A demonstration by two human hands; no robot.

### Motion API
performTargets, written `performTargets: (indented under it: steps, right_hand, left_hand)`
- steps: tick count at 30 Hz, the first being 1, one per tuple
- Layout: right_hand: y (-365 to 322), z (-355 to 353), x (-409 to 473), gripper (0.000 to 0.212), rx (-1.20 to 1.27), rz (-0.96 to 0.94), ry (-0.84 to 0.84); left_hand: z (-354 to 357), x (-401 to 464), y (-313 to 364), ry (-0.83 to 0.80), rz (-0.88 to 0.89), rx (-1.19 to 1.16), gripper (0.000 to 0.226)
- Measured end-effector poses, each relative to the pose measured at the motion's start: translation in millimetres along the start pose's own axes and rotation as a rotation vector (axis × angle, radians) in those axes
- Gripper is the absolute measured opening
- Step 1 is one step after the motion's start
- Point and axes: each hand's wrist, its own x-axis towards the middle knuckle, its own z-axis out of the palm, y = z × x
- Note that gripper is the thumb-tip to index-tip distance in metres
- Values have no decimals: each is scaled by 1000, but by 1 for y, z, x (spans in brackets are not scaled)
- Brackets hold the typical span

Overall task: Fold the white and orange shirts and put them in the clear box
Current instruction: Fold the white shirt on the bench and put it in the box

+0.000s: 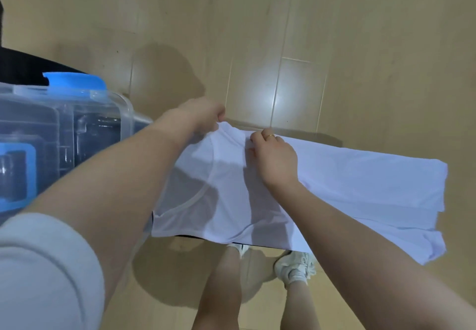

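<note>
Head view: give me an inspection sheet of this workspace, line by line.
Surface: almost wholly covered by the white shirt; only a dark edge shows beneath.
Job's things: white shirt spread flat; clear box with blue latches at left; orange shirt not seen.
Clutter: nothing seen.
Grippers: left hand pinches the shirt's far edge; right hand pinches the fabric beside it and wears a ring.
Cables: nothing seen.
Surroundings: wooden floor; person's legs and white shoes below.
</note>
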Motion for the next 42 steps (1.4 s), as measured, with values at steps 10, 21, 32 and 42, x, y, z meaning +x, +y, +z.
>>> performTargets:
  steps: [10,21,32,42]
  right_hand:
    - [-12,-17,-27,31,-112,-79,-18]
    - [-6,9,-26,46,7,-52,-158]
    - [4,-20,-20,20,131,33,-5]
    - [11,-6,-44,24,220,-45,-140]
  left_hand:
    - [19,-107,22,299,46,317,31]
    - [24,-66,14,379,-70,121,59]
    - [10,-94,12,799,120,157,22]
    - [72,-135,12,124,154,403,26]
